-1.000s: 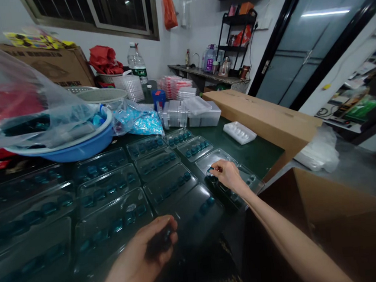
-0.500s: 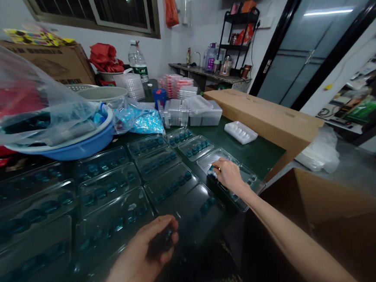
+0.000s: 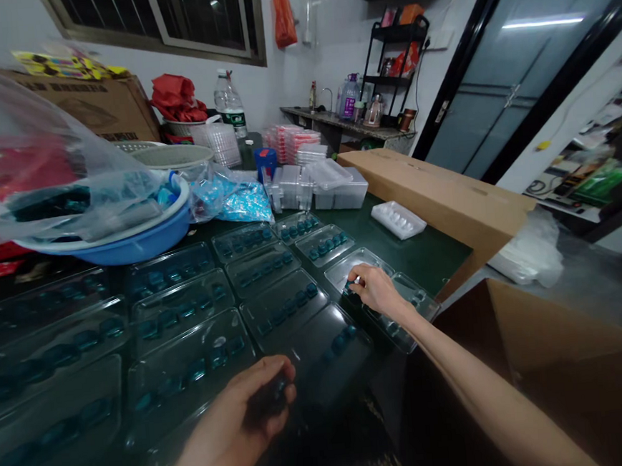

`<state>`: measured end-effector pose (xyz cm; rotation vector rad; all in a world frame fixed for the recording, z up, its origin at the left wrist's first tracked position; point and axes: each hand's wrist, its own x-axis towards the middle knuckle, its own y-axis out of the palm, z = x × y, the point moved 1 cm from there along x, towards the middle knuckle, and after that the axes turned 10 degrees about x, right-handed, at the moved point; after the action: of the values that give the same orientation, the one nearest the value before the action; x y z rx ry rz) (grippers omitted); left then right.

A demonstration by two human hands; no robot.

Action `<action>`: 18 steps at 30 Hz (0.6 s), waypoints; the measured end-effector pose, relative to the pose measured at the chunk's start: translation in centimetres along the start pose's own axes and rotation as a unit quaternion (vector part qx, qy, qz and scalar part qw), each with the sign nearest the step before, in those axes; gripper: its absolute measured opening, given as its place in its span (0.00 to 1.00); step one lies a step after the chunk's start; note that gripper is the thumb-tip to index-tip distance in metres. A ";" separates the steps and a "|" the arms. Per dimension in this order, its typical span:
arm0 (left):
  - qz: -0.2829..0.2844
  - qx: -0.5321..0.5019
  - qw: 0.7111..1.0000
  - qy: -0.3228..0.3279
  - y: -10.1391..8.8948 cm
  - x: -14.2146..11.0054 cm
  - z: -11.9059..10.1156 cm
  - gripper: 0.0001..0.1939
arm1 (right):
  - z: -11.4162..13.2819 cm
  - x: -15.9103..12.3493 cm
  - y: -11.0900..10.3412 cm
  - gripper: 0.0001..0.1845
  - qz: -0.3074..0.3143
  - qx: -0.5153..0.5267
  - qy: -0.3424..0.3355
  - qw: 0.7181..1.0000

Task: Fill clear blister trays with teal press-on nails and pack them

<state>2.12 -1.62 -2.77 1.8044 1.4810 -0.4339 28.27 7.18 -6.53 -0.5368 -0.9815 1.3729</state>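
My right hand [image 3: 374, 285] pinches a small teal piece [image 3: 350, 284] between thumb and fingers, low over a clear plastic tray [image 3: 331, 269]. Curled near the front of the table, my left hand [image 3: 249, 410] cups small dark pieces [image 3: 276, 392] in its palm; shadow hides their exact shape and number. Several clear trays lie side by side on the dark green table, many with a row of teal pieces. Among them are a tray [image 3: 273, 300] left of my right hand and another [image 3: 325, 240] just behind it. The fingers partly cover the tray beneath them.
A blue basin [image 3: 128, 241] with plastic film stands at the back left. Beside it lies a bag of blue wrapped pieces [image 3: 244, 201]. Stacked clear boxes [image 3: 339, 184] and a white moulded tray [image 3: 399, 219] sit farther back. Cardboard boxes [image 3: 436, 180] border the right side.
My right hand has shifted very slightly at the same tray, its fingertips still pinching the teal piece. My left hand stays where it was.
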 end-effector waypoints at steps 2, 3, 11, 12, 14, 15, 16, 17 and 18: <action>0.002 -0.003 1.000 0.001 0.1 0.0 -0.1 0.05 | -0.1 -0.2 -0.1 0.06 0.002 0.016 -0.018 1.000; 0.001 -0.005 1.000 0.002 0.1 0.0 -0.1 0.05 | -0.1 -0.3 -0.2 0.06 0.004 0.023 -0.027 0.999; -0.008 -0.004 1.000 0.014 0.4 0.0 -0.1 0.05 | -0.1 -1.2 0.4 0.10 0.016 0.042 -0.068 0.997; -0.009 -0.003 1.000 0.014 0.5 0.0 -0.1 0.04 | -0.1 -1.3 0.5 0.10 0.017 0.040 -0.069 0.997; -0.010 -0.001 1.000 0.013 0.6 0.0 -0.2 0.04 | -0.1 -1.3 0.5 0.10 0.017 0.033 -0.068 0.997; -0.012 0.001 1.000 0.012 0.7 -0.1 -0.2 0.04 | 0.0 -1.3 0.5 0.09 0.017 0.028 -0.066 0.997; -0.014 0.002 1.000 0.012 0.8 -0.1 -0.3 0.04 | 0.0 -1.2 0.5 0.09 0.017 0.022 -0.063 0.998; -0.016 0.003 1.000 0.011 0.9 -0.1 -0.3 0.04 | 0.0 -1.0 0.5 0.08 0.018 0.017 -0.060 0.998; -0.017 0.003 1.000 0.010 1.0 -0.1 -0.4 0.04 | 0.0 -0.7 0.5 0.09 0.020 0.011 -0.059 0.998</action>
<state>2.93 -1.47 -2.17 1.7951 1.5285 -0.4377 28.11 6.56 -7.13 -0.4659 -1.0538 1.4625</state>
